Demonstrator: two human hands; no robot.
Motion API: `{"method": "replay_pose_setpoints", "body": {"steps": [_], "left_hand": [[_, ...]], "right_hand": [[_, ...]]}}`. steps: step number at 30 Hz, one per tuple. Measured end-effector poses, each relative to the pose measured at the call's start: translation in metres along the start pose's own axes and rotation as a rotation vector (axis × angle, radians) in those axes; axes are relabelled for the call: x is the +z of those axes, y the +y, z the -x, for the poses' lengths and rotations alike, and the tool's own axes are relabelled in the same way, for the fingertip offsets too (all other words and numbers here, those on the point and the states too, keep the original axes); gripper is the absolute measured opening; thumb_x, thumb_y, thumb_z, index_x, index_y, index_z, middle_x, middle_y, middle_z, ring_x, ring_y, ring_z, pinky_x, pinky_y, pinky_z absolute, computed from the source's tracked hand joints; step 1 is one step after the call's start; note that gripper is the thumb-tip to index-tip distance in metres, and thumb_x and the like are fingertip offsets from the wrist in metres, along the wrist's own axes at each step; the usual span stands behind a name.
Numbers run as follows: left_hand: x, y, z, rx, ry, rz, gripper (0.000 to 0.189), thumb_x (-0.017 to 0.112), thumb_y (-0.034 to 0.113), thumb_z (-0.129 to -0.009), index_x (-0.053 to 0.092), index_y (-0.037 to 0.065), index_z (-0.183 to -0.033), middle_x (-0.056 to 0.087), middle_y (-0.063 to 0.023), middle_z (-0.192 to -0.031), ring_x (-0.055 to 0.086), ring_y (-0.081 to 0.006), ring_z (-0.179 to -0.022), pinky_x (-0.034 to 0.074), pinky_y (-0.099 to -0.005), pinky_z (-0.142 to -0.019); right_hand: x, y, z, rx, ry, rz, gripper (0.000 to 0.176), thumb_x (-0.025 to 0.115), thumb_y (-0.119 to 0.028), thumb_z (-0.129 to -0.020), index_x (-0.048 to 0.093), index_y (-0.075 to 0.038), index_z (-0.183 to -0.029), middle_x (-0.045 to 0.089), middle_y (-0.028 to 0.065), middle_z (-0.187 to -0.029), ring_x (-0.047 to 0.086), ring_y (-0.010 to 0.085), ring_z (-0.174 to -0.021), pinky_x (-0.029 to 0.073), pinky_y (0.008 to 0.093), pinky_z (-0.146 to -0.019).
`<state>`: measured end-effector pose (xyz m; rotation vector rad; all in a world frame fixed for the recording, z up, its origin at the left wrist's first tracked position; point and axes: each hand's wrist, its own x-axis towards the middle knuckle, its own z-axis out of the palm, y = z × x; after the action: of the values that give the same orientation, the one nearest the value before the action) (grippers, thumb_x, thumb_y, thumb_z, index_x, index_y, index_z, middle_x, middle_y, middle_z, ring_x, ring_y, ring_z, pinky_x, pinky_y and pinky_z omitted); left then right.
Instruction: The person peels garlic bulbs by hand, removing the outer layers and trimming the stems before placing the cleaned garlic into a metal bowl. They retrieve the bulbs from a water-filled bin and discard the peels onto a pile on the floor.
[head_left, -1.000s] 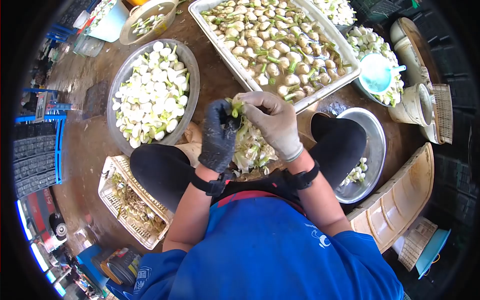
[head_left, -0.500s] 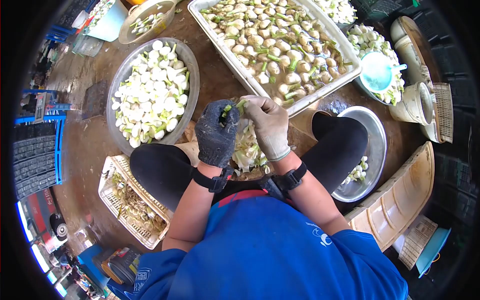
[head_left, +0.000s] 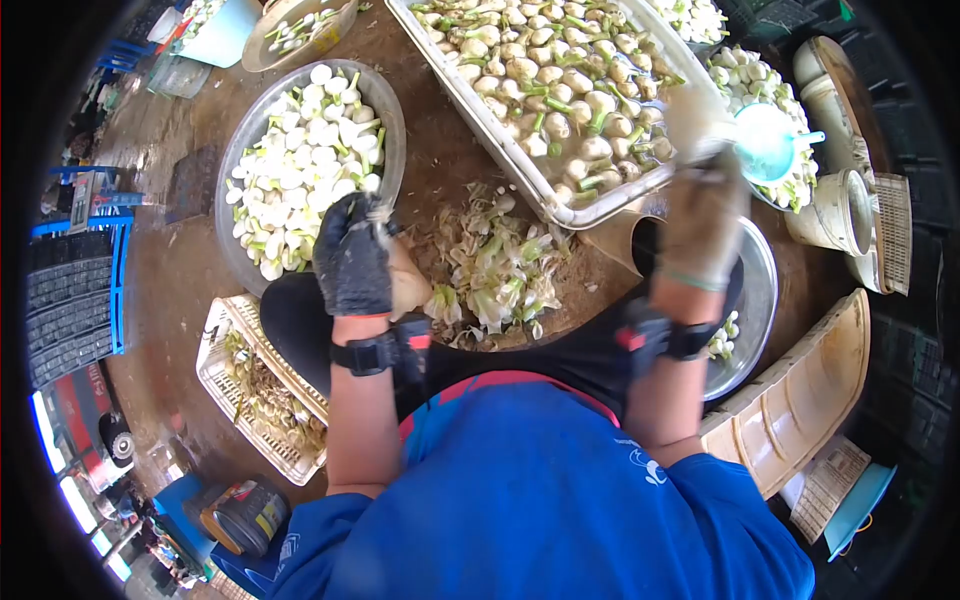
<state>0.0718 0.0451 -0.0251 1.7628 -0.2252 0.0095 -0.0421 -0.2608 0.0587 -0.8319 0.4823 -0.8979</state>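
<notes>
My left hand [head_left: 354,258], in a dark wet glove, is at the lower right rim of a round metal basin [head_left: 226,190] of peeled white bulbs; its fingers are curled, and what they hold is too small to name. My right hand [head_left: 700,215], in a pale glove, is smeared by motion beside the right corner of a white tray [head_left: 545,200]. Unpeeled bulbs [head_left: 560,85] lie in water in that tray. Between my knees, a heap of peeled skins [head_left: 500,275] rests on the ground.
A metal bowl [head_left: 765,300] with a few white bulbs is by my right knee. At the lower left sits a white basket [head_left: 315,460] of scraps. A light-blue strainer [head_left: 765,145] lies on more bulbs at the upper right, near a white bucket [head_left: 830,215].
My hands were together over the skins with a green piece between them. They have parted: the left moved left toward the basin, the right moved right past the tray corner.
</notes>
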Motion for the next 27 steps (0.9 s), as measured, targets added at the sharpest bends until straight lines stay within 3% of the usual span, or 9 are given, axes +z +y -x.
{"method": "replay_pose_setpoints", "body": {"steps": [1,2,4,5,7,11,18,22,27], "left_hand": [[-0.005,0.004,0.001,-0.164,-0.010,0.121,0.025,0.045,0.000,-0.091,0.063,0.001,-0.109,0.067,-0.0079,-0.096,0.062,-0.0135,-0.081,0.051,-0.0273,-0.071],[-0.006,0.018,0.004,-0.328,-0.018,0.247,0.025,0.045,0.000,-0.091,0.063,0.001,-0.109,0.066,-0.0075,-0.095,0.061,-0.0134,-0.079,0.051,-0.0268,-0.070],[0.010,0.029,0.012,-0.304,-0.036,0.201,0.025,0.044,0.001,-0.091,0.064,0.001,-0.107,0.065,-0.0069,-0.091,0.060,-0.0134,-0.079,0.050,-0.0254,-0.071],[0.016,0.026,0.014,-0.151,-0.270,0.067,0.025,0.048,0.002,-0.090,0.061,0.002,-0.112,0.064,-0.0074,-0.095,0.060,-0.0137,-0.081,0.050,-0.0258,-0.072],[0.035,0.033,0.022,-0.112,-0.570,0.021,0.038,0.058,0.009,-0.089,0.052,0.003,-0.126,0.061,-0.0091,-0.108,0.061,-0.0145,-0.090,0.051,-0.0267,-0.077],[0.080,0.045,0.052,-0.275,-0.708,0.585,0.075,0.071,0.009,-0.083,0.028,0.005,-0.144,0.053,-0.0111,-0.122,0.060,-0.0175,-0.101,0.053,-0.0320,-0.085],[0.083,0.054,0.052,-0.339,-0.486,0.505,0.069,0.076,0.029,-0.082,0.039,0.006,-0.136,0.053,-0.0086,-0.119,0.052,-0.0163,-0.109,0.046,-0.0311,-0.093],[0.070,0.055,0.041,0.154,-0.615,0.210,0.070,0.084,0.023,-0.074,0.043,0.006,-0.129,0.053,-0.0082,-0.118,0.052,-0.0181,-0.109,0.043,-0.0344,-0.096],[0.058,0.089,0.038,0.012,-0.687,-0.026,0.051,0.084,0.009,-0.070,0.055,0.006,-0.112,0.059,-0.0093,-0.101,0.059,-0.0177,-0.096,0.049,-0.0334,-0.085]], "right_hand": [[-0.033,-0.005,-0.023,-0.425,-0.152,0.638,0.025,0.054,-0.012,-0.095,0.055,0.002,-0.116,0.059,0.0074,-0.101,0.056,0.0107,-0.081,0.050,0.0220,-0.071],[-0.012,-0.027,-0.009,0.004,-0.146,0.142,0.030,0.056,-0.011,-0.093,0.055,0.004,-0.118,0.060,0.0087,-0.106,0.056,0.0137,-0.079,0.049,0.0227,-0.069],[-0.010,0.000,0.013,-0.063,-0.226,0.410,0.025,0.059,-0.013,-0.091,0.061,0.003,-0.111,0.063,0.0071,-0.098,0.057,0.0119,-0.074,0.047,0.0234,-0.066],[-0.022,0.005,0.023,-0.259,-0.354,1.022,0.019,0.061,-0.015,-0.090,0.067,0.000,-0.100,0.065,0.0036,-0.089,0.058,0.0097,-0.074,0.048,0.0234,-0.069],[0.003,0.028,0.046,0.155,-0.144,0.319,0.013,0.064,-0.011,-0.089,0.067,0.001,-0.094,0.068,0.0033,-0.091,0.060,0.0083,-0.080,0.048,0.0216,-0.075],[0.013,0.044,0.071,0.168,-0.251,0.349,0.010,0.062,-0.002,-0.090,0.064,0.004,-0.098,0.067,0.0070,-0.099,0.061,0.0095,-0.083,0.050,0.0228,-0.078],[0.000,0.039,0.088,0.159,-0.746,0.509,0.003,0.060,0.001,-0.088,0.062,0.000,-0.090,0.064,0.0112,-0.102,0.061,0.0165,-0.095,0.048,0.0287,-0.085],[-0.001,0.041,0.096,0.353,-0.578,0.272,0.002,0.061,-0.001,-0.089,0.062,0.001,-0.090,0.065,0.0108,-0.103,0.061,0.0141,-0.092,0.049,0.0281,-0.081],[0.008,0.020,0.087,0.363,-0.536,0.151,0.006,0.062,-0.004,-0.090,0.062,0.002,-0.092,0.065,0.0126,-0.104,0.059,0.0120,-0.085,0.048,0.0258,-0.076]]}}
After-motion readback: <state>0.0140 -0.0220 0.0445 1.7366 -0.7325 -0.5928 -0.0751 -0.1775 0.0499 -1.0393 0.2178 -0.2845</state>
